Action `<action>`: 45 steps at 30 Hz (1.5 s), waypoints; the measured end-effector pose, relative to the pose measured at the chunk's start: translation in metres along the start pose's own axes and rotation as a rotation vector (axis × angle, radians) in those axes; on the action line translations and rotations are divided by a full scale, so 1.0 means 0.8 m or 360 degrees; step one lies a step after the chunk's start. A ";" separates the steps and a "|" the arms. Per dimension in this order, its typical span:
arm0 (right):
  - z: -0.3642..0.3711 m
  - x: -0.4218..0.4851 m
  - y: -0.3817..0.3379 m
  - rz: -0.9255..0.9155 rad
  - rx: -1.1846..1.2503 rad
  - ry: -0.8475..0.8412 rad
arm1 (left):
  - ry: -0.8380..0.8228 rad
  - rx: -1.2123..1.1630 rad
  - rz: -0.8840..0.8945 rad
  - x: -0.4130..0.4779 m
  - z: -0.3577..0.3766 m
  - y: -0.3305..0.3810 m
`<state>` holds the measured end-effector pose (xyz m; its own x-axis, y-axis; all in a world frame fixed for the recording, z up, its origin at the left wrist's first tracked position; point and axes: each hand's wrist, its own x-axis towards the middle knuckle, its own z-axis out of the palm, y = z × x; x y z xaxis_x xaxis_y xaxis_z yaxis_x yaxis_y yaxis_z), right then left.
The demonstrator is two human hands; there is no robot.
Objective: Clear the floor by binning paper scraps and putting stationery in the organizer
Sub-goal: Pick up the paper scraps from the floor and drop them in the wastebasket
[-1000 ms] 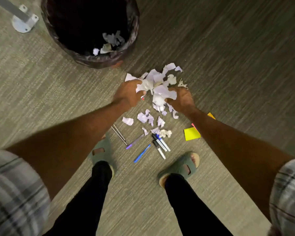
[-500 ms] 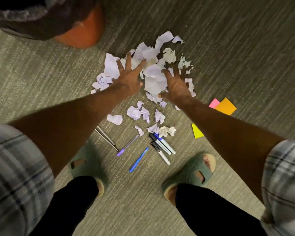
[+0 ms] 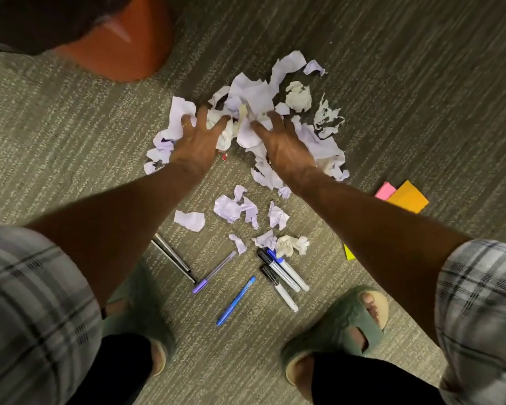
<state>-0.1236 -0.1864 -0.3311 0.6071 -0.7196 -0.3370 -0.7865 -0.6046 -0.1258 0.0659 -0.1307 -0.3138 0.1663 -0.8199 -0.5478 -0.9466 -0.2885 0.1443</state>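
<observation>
A heap of torn and crumpled white paper scraps [image 3: 257,95] lies on the carpet ahead of me. My left hand [image 3: 197,138] rests on its left side and my right hand [image 3: 284,144] on its right, fingers spread and fingertips pressing into the paper. Nothing is lifted. Smaller loose scraps [image 3: 234,207] lie nearer to me. Below them are a purple pen [image 3: 214,271], a blue pen [image 3: 235,301], three markers [image 3: 284,273] and two thin dark pens [image 3: 174,260]. The orange bin [image 3: 111,54] with a black liner stands at the top left.
Orange [image 3: 408,197], pink [image 3: 384,190] and yellow [image 3: 348,252] sticky notes lie on the carpet to the right, the yellow one partly under my right arm. My feet in green slippers [image 3: 348,320] stand just behind the pens. No organizer is in view.
A second ago both hands were closed on clumps of paper. They then spread flat over the heap, and now the fingertips curl into it. The view has shifted, leaving the bin at the top left.
</observation>
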 end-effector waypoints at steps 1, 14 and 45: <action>-0.003 0.000 -0.001 -0.0066 0.0002 0.0026 | 0.0024 0.0009 0.0004 -0.003 -0.003 0.001; -0.076 -0.047 -0.016 0.0235 0.0663 0.0157 | 0.0340 -0.0604 -0.0091 -0.058 -0.018 0.005; -0.607 0.019 -0.238 0.0844 0.1674 -0.0133 | 0.0525 -0.1501 -0.0731 -0.202 -0.551 -0.075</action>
<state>0.0900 -0.2482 0.1407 0.1981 -0.7479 -0.6336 -0.6684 0.3697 -0.6454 0.2177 -0.1986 0.1296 0.6472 -0.5893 -0.4836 -0.2076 -0.7466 0.6320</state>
